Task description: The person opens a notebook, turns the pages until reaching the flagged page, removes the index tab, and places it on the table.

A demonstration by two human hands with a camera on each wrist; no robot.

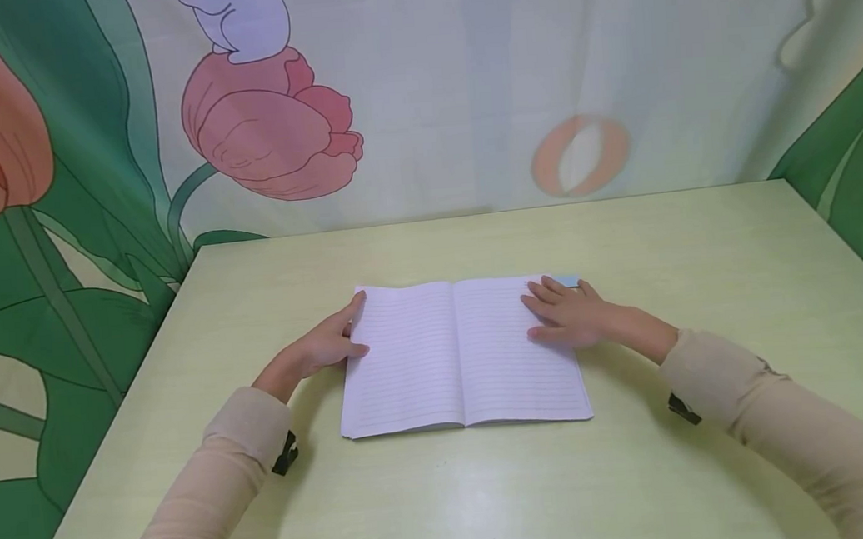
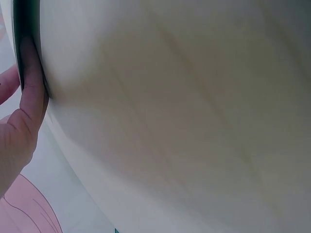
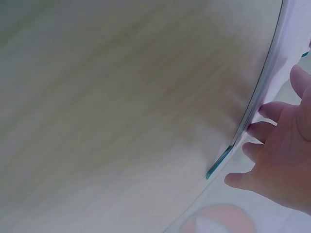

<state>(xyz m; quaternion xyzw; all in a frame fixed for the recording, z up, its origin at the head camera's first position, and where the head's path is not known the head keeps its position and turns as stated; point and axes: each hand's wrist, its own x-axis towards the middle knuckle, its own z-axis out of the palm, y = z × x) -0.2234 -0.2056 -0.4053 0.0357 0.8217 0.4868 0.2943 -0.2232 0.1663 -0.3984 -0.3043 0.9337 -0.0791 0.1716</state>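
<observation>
An open notebook [image 1: 408,363] with lined white pages lies on the table. At its left edge my left hand [image 1: 325,342] grips the side, the thumb over the page. In the left wrist view a finger [image 2: 33,82] of that hand reaches into the dark gap at the notebook's edge [image 2: 44,73]. My right hand [image 1: 573,316] rests on the right page near its upper outer corner, fingers spread and fairly straight. A small blue piece [image 1: 569,281] sticks out past that corner, beneath the hand; the right wrist view shows it as a teal strip [image 3: 219,162].
The pale wooden table [image 1: 463,501] extends around the notebook on every side. Behind its far edge hangs a light curtain [image 1: 449,93] printed with flowers and leaves. Dark bands [image 1: 285,455] show at the beige cuffs.
</observation>
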